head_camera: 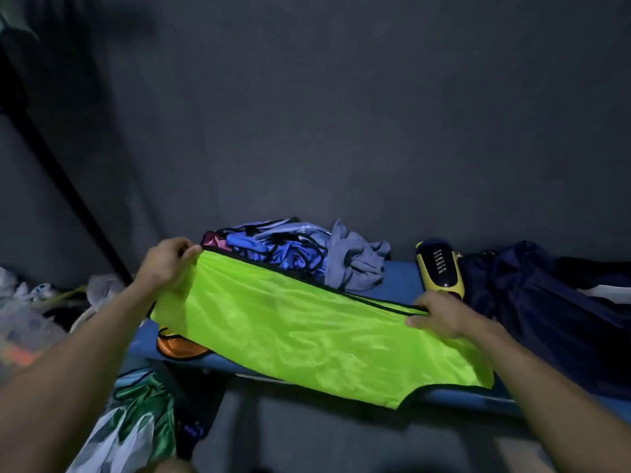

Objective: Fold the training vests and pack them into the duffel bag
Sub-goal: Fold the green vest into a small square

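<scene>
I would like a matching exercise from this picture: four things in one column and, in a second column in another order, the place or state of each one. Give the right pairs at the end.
Things
1. neon green vest
2. pile of blue vests
3. orange vest
4. dark navy bag

Places or states
A. lies at the right end of the blue bench
B. held stretched between the left hand and the right hand
C. mostly hidden under the green one, near its left corner
D. heaped in a crumpled pile at the back, by the wall

Pairs: 1-B, 2-D, 3-C, 4-A
</scene>
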Tool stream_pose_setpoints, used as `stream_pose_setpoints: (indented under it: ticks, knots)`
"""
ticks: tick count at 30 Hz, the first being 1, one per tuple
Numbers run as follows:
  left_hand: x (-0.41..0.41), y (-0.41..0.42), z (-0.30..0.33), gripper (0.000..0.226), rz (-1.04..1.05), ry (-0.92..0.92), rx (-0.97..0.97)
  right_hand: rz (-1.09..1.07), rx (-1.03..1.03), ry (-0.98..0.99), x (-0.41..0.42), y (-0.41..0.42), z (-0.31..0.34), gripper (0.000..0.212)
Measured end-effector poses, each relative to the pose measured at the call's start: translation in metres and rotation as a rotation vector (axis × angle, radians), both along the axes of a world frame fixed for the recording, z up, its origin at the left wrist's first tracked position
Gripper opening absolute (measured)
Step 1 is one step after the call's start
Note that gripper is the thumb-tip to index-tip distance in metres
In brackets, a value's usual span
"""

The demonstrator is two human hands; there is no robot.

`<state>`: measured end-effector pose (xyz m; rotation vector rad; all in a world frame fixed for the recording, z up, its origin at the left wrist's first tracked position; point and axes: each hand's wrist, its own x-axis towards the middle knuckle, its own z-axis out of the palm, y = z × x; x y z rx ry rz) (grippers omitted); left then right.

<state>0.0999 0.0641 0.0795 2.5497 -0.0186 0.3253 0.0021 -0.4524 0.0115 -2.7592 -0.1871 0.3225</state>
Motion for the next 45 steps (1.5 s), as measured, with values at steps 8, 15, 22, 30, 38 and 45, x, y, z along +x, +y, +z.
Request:
stream_pose_setpoints:
  ticks: [8,15,22,30,38,45]
  knots:
    - [0.018,-0.007,-0.012,0.023,0.147,-0.337,-0.164,-0.107,0.102,-0.274,0.02,-0.003,-0.022,0.051]
    - [0.034,-0.001,-0.036,0.032,0.182,-0.144,-0.042,0.016,0.087,0.001,0.019,-0.036,-0.017,0.035]
    - [0.035,-0.012,-0.039,0.034,0.215,-0.075,0.028,-0.043,0.148,0.007,-0.006,-0.063,-0.002,0.017]
    - [-0.016,-0.115,-0.017,0.029,-0.198,-0.466,0.196,-0.234,0.218,-0.22,-0.022,-0.052,-0.003,0.03]
    - [-0.087,-0.25,-0.09,0.021,-0.83,-0.218,0.191,-0.38,0.295,-0.385,-0.038,-0.036,-0.019,0.036]
    - [-0.081,-0.327,-0.101,0.029,-0.889,-0.177,0.05,-0.324,0.375,-0.373,-0.042,-0.033,-0.012,0.037]
